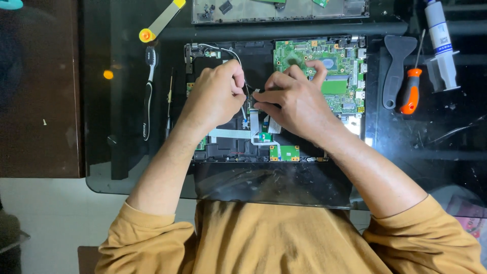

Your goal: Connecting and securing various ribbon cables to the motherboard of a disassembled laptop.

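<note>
An opened laptop base lies on a dark glass table, with its green circuit board exposed at the upper right. My left hand is curled over the middle of the laptop, its fingers pinching at a thin black cable that runs from the top left hinge. My right hand rests right beside it, fingertips pressed on something small and dark near a white flat ribbon cable. What sits between the fingers is hidden. A small green board lies by the laptop's front edge.
A toothbrush and a thin metal tool lie left of the laptop. A black spudger, an orange-handled screwdriver and a syringe of paste lie right. A yellow-tipped roller tool and another part sit at the back.
</note>
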